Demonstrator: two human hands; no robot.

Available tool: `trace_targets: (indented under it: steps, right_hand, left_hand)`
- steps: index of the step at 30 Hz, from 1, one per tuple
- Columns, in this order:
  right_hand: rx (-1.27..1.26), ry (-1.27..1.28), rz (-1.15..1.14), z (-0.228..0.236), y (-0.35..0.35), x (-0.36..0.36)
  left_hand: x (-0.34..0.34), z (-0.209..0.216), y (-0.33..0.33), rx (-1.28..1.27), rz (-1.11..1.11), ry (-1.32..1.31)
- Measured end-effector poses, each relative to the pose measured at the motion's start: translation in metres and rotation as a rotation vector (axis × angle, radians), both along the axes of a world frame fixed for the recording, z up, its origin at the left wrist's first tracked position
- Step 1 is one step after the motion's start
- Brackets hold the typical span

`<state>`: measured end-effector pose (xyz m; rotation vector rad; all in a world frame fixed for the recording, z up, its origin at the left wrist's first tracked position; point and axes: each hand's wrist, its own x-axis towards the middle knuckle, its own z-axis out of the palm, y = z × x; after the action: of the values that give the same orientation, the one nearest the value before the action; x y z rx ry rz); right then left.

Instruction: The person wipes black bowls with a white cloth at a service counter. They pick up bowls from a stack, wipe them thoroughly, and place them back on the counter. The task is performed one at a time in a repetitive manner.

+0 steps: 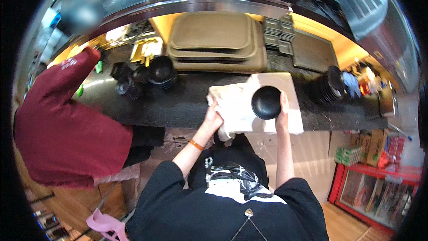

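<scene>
My right hand (pixel 282 110) grips the right rim of a round black bowl (pixel 266 102), its dark inside facing up. Bunched in my left hand (pixel 214 117) is a white cloth (pixel 225 102), part of which hangs over the counter's front edge. The cloth's right part reaches toward the bowl; whether the two touch I cannot tell. Beneath them lies a flat white sheet or board (pixel 285 80) on the dark counter (pixel 191 102). An orange band circles my left wrist.
Large brown trays (pixel 211 31) are stacked at the back, beside small square dishes (pixel 278 35). Black bowls stand stacked at right (pixel 327 85) and left (pixel 161 71). A person in a maroon top (pixel 76 134) works close on my left. A red-framed cooler (pixel 374 194) stands low at right.
</scene>
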<state>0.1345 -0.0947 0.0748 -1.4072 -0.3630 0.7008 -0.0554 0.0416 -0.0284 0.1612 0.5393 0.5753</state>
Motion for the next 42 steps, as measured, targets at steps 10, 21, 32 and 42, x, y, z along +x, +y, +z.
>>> trace_targets:
  steps: [10, 21, 32, 42]
  right_hand:
    - [0.209, -0.248, -0.037, 0.041, 0.008, -0.009]
    - [-0.017, -0.451, 0.066, -0.051, 0.018, -0.034]
    - [0.162, -0.389, 0.022, -0.063, 0.009, -0.034]
    - [0.118, -0.367, 0.08, -0.076, 0.012, -0.025]
  left_hand:
    - [-0.006, 0.051, -0.012, 0.121, -0.072, -0.077]
    - [0.039, 0.043, -0.048, 2.123, -0.275, 0.835]
    - [0.017, 0.054, -0.041, 1.61, -0.495, 0.66]
    - [0.034, 0.016, -0.056, 0.781, -0.073, 0.389]
